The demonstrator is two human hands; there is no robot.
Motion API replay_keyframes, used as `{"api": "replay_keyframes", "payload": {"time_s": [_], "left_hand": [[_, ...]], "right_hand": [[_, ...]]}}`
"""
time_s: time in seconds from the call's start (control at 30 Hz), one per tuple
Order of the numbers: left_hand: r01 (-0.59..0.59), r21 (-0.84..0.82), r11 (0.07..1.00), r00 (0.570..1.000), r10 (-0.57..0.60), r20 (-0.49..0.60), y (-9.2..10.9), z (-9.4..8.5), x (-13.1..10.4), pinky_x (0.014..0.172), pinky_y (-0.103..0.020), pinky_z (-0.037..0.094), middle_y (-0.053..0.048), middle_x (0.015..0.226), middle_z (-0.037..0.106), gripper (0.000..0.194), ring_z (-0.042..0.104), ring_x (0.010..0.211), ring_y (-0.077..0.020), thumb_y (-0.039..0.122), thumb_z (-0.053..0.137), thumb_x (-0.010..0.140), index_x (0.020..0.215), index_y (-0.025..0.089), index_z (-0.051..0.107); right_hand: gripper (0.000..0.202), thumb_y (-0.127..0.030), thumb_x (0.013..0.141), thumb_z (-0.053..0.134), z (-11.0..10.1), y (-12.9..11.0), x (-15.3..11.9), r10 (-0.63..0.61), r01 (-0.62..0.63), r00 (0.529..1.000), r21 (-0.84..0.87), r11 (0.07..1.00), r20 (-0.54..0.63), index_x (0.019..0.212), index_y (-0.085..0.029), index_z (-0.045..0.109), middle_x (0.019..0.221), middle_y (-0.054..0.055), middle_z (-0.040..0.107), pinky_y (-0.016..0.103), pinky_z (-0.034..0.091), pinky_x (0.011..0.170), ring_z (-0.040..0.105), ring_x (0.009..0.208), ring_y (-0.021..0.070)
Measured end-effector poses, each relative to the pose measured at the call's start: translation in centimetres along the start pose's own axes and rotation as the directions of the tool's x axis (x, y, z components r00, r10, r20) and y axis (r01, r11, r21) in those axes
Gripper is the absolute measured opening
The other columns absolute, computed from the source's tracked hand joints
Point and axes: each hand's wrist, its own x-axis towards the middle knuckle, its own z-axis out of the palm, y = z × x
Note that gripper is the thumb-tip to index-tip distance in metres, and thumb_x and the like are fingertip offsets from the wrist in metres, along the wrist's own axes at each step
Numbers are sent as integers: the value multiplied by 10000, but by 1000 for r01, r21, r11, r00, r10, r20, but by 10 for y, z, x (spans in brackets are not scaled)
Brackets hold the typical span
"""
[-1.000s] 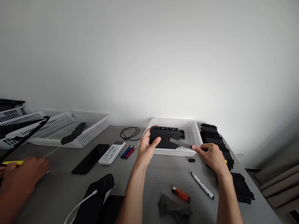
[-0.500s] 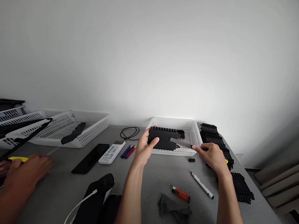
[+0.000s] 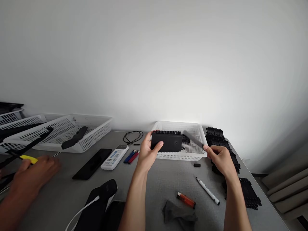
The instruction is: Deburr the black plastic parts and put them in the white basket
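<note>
My left hand [image 3: 147, 153] holds a black rectangular plastic part [image 3: 166, 143] with a ridged top edge, thumb across its face. Between the thumb and fingers of my right hand [image 3: 220, 158] is a flat grey strip [image 3: 193, 139], pointing up and left, its tip apart from the part. Both are over the near side of a white mesh basket [image 3: 201, 141], which has a dark piece [image 3: 186, 138] inside. On the table in front lie a small black cap [image 3: 197, 165], a white marker [image 3: 208, 191], an orange lighter [image 3: 186, 200] and a dark cloth [image 3: 179, 215].
Black ridged parts [image 3: 218, 138] are stacked along the right edge. To the left are phones [image 3: 92, 164], a white power bank [image 3: 115, 157], two lighters [image 3: 131, 156], a cable [image 3: 133, 138] and baskets [image 3: 96, 133]. Another person's hand [image 3: 36, 175] holds a yellow-handled tool [image 3: 29, 158] at far left.
The grey strip has come off the face of the black part and swung up to the right with my right hand. A small round mark now shows there. The other person's hand moved slightly right.
</note>
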Motion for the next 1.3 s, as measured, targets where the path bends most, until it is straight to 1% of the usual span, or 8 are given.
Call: {"api": "replay_keyframes", "payload": {"time_s": [0.13, 0.23, 0.33, 0.53, 0.7, 0.97, 1.13, 1.3], "left_hand": [[-32, 192, 981, 996, 16, 86, 2, 0, -4, 825, -316, 507, -58, 1003, 678, 450, 660, 975, -239, 376, 706, 799, 1188, 240, 526], [-102, 318, 943, 991, 68, 115, 5, 4, -7, 810, -292, 481, -39, 999, 638, 300, 627, 927, -207, 301, 675, 795, 1060, 235, 552], [-199, 341, 919, 974, 149, 169, 7, 8, -9, 810, -286, 461, -25, 953, 601, 210, 594, 901, -188, 213, 611, 783, 972, 228, 521], [-350, 422, 836, 934, 275, 228, 10, 16, -10, 807, -295, 442, -8, 860, 573, 251, 570, 850, -181, 80, 511, 653, 860, 221, 498], [-359, 448, 819, 933, 298, 204, 10, 22, -12, 752, -287, 441, 3, 804, 577, 240, 562, 786, -176, 83, 510, 620, 810, 226, 484], [-318, 414, 853, 948, 298, 114, 3, 15, -8, 756, -280, 441, 17, 788, 579, 230, 574, 783, -174, 84, 525, 619, 790, 228, 471], [-275, 436, 857, 961, 247, 120, 9, 19, -10, 746, -284, 441, 19, 771, 580, 225, 572, 772, -179, 95, 522, 610, 777, 232, 458], [-298, 450, 842, 955, 266, 133, 11, 22, -13, 763, -289, 440, 13, 784, 587, 229, 581, 796, -185, 88, 518, 598, 771, 230, 471]], "right_hand": [[604, -713, 849, 475, 3, -7, 0, -7, 9, 1000, 67, 998, -26, 554, -186, 480, 518, -19, 377, 254, 213, 458, 311, 499, 113], [619, -726, 838, 487, 6, -13, -2, -38, 38, 999, -5, 999, 7, 531, -193, 419, 516, -24, 356, 257, 203, 474, 289, 504, 108], [652, -754, 831, 475, 8, -19, -7, -76, 78, 997, -117, 990, 21, 513, -191, 388, 507, -23, 368, 255, 210, 490, 294, 503, 105], [666, -769, 846, 430, 11, -26, -15, -138, 128, 990, -313, 941, -9, 511, -195, 478, 479, -5, 422, 266, 243, 520, 352, 488, 126], [676, -772, 859, 390, 15, -30, -17, -132, 120, 991, -321, 940, -17, 532, -198, 535, 483, 9, 441, 271, 267, 522, 376, 483, 139], [688, -787, 839, 415, 12, -18, -10, -101, 102, 995, -294, 950, 18, 486, -197, 415, 478, -11, 404, 261, 231, 502, 315, 492, 121], [682, -775, 848, 416, 11, -19, -10, -124, 125, 992, -268, 955, 22, 490, -195, 407, 479, -14, 403, 261, 234, 503, 304, 481, 113], [683, -772, 852, 409, 19, -25, -12, -123, 123, 992, -255, 959, 16, 485, -197, 396, 478, -16, 373, 261, 217, 496, 294, 496, 116]]}}
